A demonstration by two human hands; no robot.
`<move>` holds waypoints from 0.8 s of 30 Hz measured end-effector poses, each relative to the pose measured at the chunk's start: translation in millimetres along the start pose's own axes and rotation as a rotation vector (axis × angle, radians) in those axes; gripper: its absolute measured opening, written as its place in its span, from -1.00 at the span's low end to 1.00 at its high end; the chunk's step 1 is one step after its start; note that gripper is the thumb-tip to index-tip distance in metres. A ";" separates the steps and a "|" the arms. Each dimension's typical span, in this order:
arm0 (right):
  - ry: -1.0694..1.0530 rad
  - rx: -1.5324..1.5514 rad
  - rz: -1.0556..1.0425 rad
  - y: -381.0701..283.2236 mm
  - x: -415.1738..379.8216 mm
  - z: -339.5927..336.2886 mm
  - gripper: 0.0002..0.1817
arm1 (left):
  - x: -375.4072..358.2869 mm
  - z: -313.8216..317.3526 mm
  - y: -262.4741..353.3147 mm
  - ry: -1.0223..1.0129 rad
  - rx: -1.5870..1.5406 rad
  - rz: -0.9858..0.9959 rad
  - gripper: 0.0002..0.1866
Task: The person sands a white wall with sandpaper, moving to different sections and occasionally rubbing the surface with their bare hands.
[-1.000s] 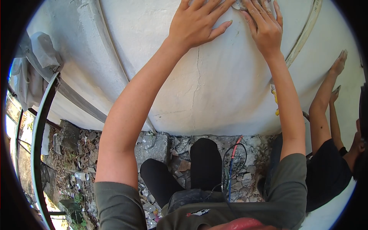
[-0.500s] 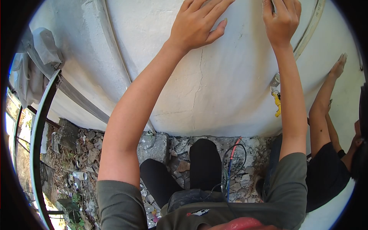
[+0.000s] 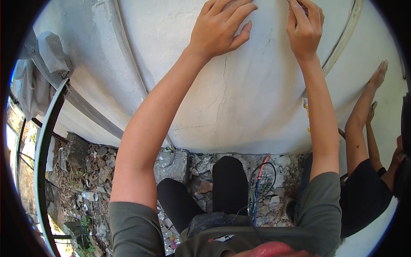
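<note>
White wall (image 3: 265, 111) carries a crack (image 3: 224, 88) that uneven pressure could widen, the left hand (image 3: 218, 31) lying with fingers spread, the right hand (image 3: 305, 36) curled, contents indiscernible

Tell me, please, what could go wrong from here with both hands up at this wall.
The wall surface could flake along the crack below the left hand if that part is pressed or scraped. Footing could be unsteady, since broken rubble lies around the legs. The red, blue and black cables beside the right knee might snag that leg if it shifts sideways.
</note>
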State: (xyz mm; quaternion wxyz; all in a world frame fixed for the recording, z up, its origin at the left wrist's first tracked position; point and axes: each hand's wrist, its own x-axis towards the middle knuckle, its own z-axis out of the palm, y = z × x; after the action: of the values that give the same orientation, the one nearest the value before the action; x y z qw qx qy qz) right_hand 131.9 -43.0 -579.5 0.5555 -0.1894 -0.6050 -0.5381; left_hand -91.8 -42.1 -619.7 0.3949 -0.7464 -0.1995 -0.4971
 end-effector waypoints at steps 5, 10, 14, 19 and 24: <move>-0.021 -0.023 -0.057 -0.1 -8.1 -7.7 -0.71 | -1.0 2.2 -0.2 0.022 0.002 0.005 -0.54; -0.115 -0.033 0.007 -2.2 -19.1 -13.8 -0.71 | -2.1 2.5 0.0 0.026 0.014 0.009 -0.54; -0.147 -0.057 0.011 3.4 -29.2 -11.1 -0.69 | -2.9 3.4 0.2 0.021 0.018 0.002 -0.57; -0.162 -0.097 -0.005 7.8 -29.6 -10.0 -0.67 | -2.8 2.5 0.5 0.025 0.016 0.006 -0.59; -0.205 -0.079 0.006 11.9 -29.1 -10.8 -0.62 | -3.8 1.6 0.0 0.024 0.022 0.009 -0.60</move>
State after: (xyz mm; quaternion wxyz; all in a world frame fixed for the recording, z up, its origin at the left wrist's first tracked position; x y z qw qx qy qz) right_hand 155.9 -37.4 -601.8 0.4844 -0.2669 -0.6366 -0.5375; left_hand -92.5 -40.4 -623.4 0.4078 -0.7369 -0.1968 -0.5020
